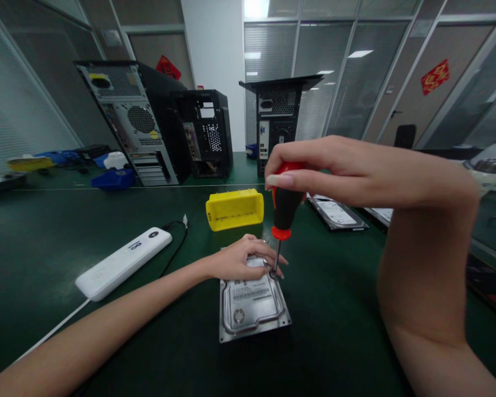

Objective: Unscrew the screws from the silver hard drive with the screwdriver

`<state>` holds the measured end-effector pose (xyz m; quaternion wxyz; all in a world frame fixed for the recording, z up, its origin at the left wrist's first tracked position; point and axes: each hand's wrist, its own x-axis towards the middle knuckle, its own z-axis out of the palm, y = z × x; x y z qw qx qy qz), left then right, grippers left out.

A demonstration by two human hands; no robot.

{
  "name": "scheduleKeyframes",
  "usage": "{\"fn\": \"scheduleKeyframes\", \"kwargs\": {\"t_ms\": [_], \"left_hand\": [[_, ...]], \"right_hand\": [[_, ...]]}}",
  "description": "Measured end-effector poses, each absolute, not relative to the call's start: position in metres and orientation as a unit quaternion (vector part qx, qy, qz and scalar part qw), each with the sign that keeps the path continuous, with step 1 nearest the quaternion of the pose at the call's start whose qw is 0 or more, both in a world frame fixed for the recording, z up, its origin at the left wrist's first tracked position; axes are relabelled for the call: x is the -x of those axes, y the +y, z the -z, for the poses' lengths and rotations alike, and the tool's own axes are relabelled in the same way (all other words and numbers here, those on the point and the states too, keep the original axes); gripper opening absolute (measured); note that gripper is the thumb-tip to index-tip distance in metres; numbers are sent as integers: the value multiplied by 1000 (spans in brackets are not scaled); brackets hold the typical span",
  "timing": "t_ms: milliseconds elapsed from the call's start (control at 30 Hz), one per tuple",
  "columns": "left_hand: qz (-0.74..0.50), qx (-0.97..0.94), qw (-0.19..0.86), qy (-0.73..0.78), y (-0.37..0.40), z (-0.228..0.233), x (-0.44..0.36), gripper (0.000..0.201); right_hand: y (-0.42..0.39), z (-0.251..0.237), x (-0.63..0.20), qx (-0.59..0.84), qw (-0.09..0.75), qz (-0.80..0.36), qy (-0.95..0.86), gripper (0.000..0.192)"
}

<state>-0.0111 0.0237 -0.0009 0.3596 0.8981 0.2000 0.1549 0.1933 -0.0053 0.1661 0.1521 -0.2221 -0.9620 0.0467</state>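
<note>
A silver hard drive (252, 309) lies label-up on the green table in front of me. My left hand (242, 260) rests across its far part, fingers reaching over its right edge and thumb on the label, holding it down. Above the drive, my right hand (310, 171) is wrapped over the handle of a red and black screwdriver (287, 209). The screwdriver stands nearly upright, its shaft running down to a screw spot near the drive's right edge, between the left thumb and fingers. My fingers partly hide the tip and the screw.
Beyond the drive sits a yellow bin (235, 212) with small dark bits inside. A white power strip (124, 264) lies to the left. More hard drives (337, 214) are at the right. Computer cases (152, 127) stand at the back, with a blue bin (113, 180) beside them.
</note>
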Motion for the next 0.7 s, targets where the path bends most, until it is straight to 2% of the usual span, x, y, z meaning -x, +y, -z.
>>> {"fn": "scheduleKeyframes", "kwargs": {"t_ms": [300,700], "left_hand": [[-171,-904,340,193,24,1,9,19],[-210,-892,361,170,23,2,8,15]], "right_hand": [[-6,-163,-190,230,150,-42,-961,30],[-7,-165,-197,233,125,-77,-961,30]]}}
